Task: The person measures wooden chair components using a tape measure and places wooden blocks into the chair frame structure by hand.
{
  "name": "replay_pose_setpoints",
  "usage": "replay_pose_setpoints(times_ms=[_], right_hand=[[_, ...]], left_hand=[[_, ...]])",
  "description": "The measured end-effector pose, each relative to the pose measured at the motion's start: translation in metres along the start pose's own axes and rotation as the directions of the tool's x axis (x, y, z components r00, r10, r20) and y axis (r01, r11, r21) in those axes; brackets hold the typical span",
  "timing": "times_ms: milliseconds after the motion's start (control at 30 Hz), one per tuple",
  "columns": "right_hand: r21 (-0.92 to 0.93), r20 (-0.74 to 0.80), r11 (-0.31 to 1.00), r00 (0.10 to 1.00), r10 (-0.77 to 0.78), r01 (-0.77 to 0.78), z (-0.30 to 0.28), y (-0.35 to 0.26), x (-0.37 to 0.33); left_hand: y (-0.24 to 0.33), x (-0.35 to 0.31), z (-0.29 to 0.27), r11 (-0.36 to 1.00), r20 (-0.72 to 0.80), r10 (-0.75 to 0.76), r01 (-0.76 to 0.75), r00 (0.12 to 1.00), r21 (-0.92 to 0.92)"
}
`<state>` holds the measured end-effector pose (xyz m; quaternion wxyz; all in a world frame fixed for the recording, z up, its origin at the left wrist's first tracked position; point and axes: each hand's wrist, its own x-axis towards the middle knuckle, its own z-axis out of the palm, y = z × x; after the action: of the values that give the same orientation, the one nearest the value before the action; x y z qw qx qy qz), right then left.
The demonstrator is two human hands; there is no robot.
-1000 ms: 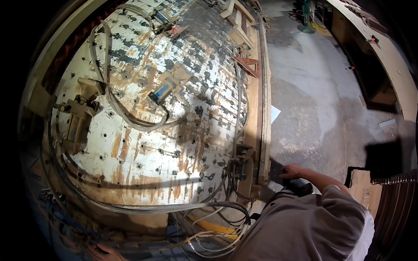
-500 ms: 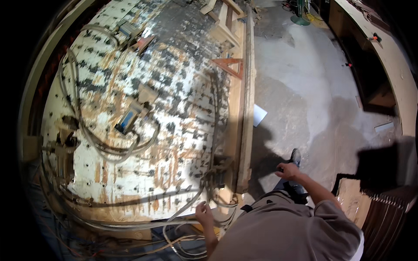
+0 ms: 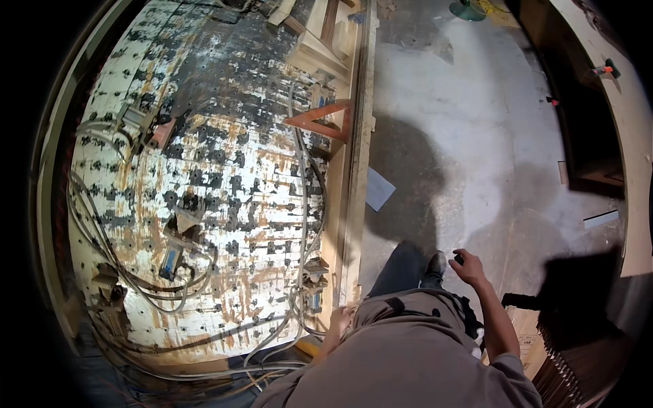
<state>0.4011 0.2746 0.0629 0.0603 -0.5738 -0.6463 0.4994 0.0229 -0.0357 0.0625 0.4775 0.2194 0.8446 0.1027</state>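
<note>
My right hand (image 3: pixel 468 266) hangs in front of me on the right, above the floor and beside my shoe (image 3: pixel 437 264). Its fingers are curled, and a small dark patch shows between thumb and fingers; what it is I cannot make out. Low at my left side is my left hand (image 3: pixel 341 318), by the wooden edge rail (image 3: pixel 345 245) of a large worn table (image 3: pixel 224 231). My shirt covers part of it, and its fingers do not show clearly. Close to it, grey hoses (image 3: pixel 294 309) run to a clamp (image 3: pixel 314 282) at the table's edge.
A reddish triangular frame (image 3: pixel 323 122) lies at the table's right edge, near wooden pieces (image 3: pixel 316 58). A clamp with a blue part (image 3: pixel 171 262) sits on the table among looped hoses. A white sheet (image 3: pixel 379 190) lies on the floor. Dark stacked pieces (image 3: pixel 585 347) stand at my right.
I have stepped forward along the table, and its contents sit lower in view. My left hand has drawn in against my side. The right hand stays out in front with curled fingers.
</note>
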Motion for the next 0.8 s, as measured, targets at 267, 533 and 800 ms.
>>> replay_pose_setpoints(times_ms=[267,533,800], right_hand=[[0.017,-0.043,1.0,0.999,0.018,-0.017,-0.103,-0.007,0.126],[0.361,-0.177,0.806,0.814,0.554,-0.47,-0.2,0.127,0.21],[0.433,0.03,0.695,0.78,0.625,-0.574,-0.277,0.117,0.329]], left_hand=[[0.193,0.152,0.0,0.978,0.03,-0.005,0.011,1.0,-0.208],[0.409,0.28,-0.024,0.995,0.088,0.098,-0.096,0.991,-0.024],[0.628,0.327,-0.061,0.975,0.009,0.17,-0.167,0.985,-0.146]])
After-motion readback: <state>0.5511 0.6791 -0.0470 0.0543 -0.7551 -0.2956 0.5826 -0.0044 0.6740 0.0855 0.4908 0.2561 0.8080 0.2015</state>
